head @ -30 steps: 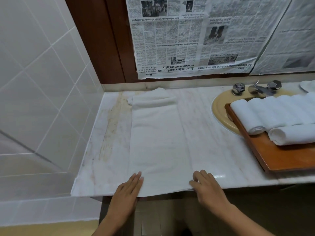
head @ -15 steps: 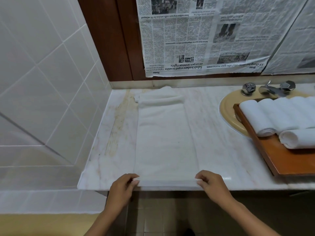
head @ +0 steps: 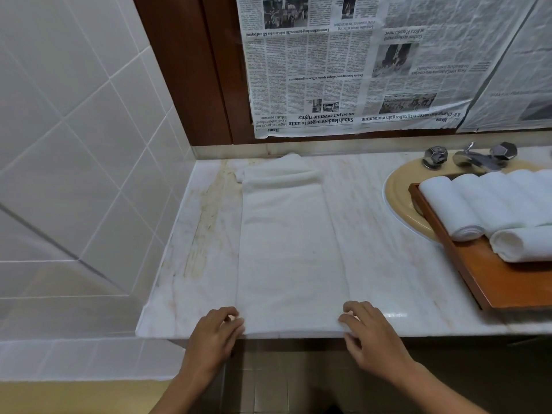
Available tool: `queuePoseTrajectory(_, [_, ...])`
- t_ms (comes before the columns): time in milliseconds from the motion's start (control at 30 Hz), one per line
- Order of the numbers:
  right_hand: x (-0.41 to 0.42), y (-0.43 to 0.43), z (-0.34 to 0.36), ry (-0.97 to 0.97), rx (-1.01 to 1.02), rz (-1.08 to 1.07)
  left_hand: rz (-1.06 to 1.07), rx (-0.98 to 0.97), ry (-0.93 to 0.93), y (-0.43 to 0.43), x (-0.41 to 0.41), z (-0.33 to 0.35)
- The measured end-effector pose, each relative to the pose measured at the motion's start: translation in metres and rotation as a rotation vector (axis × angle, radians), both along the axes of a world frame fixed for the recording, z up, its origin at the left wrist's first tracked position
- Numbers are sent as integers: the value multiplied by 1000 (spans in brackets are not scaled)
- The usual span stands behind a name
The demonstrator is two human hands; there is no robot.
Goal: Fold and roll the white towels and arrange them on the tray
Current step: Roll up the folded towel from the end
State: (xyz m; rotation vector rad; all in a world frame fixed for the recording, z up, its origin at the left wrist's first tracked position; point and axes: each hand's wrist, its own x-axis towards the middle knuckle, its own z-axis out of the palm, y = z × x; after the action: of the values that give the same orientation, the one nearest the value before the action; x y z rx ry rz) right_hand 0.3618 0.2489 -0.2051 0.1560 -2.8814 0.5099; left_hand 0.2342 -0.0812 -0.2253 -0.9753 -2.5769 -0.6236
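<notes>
Head view, and both hands are seen down at the near edge of the marble surface [head: 388, 264]: the left hand [head: 213, 336] is curled at the near left corner of the long white towel [head: 286, 249], its fingers [head: 230, 315] bent over the hem, while the right hand [head: 370, 336] is matched at the near right corner, fingers [head: 352, 309] bent and the edge pinched. The towel is laid flat as a narrow strip from the front edge toward the back wall, where its far end is bunched into a thick fold. Off to the right, a wooden tray [head: 493, 282] is set partly over the yellow basin [head: 397, 198], and the rolled towels [head: 454, 210] are lined up side by side on it, with one more roll laid across in front. Chrome taps [head: 470, 156] are seen behind the basin. Newspaper [head: 328, 70] is stuck upside down above the surface; "Sabah leaders urged to unite on 40 pct revenue rights" and "Home" can be read, the smaller print cannot.
</notes>
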Motion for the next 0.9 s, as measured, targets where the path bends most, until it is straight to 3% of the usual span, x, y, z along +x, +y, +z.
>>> queuePoseTrajectory(167, [-7,2,-1,47,72,55,-107,-51,61,-9,-1,-3])
queuePoseTrajectory(267, [-13,6,-3,-29,-65,7,-66,-63,34,-6,-7,1])
queuePoseTrajectory(400, [-30,7,10,-262,-338,-230,138,-96,-215,3,-17,13])
queuePoseTrajectory(567, [-54,3,20,-375,-615,-498,431,-165,-541,25,-22,27])
queuePoseTrajectory(767, [-62,-19,12,-260,-358,-532,640,-200,-541,48,-27,40])
queuePoseTrajectory(900, [-58,-24,-1,-83,-46,-357,490,-200,-311,51,-24,40])
